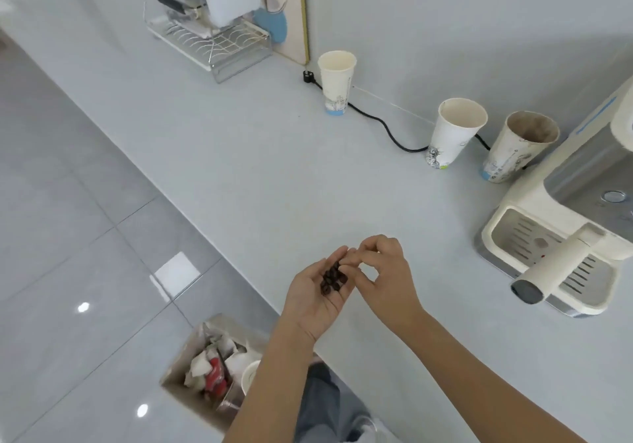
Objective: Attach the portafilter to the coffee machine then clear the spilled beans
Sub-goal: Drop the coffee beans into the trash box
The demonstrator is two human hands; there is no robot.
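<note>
The left hand lies cupped, palm up, over the near edge of the worktop — a bowl for the gathered beans. The right hand pinches its fingertips narrowly at that pile, likely dropping one in. The portafilter sits locked in the coffee machine at right; a bin waits below.

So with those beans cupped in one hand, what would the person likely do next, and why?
Probably carry the left hand over the open cardboard waste box on the floor and tip the dark coffee beans in. The pale grey counter shows no loose beans, and the box sits just below.
</note>
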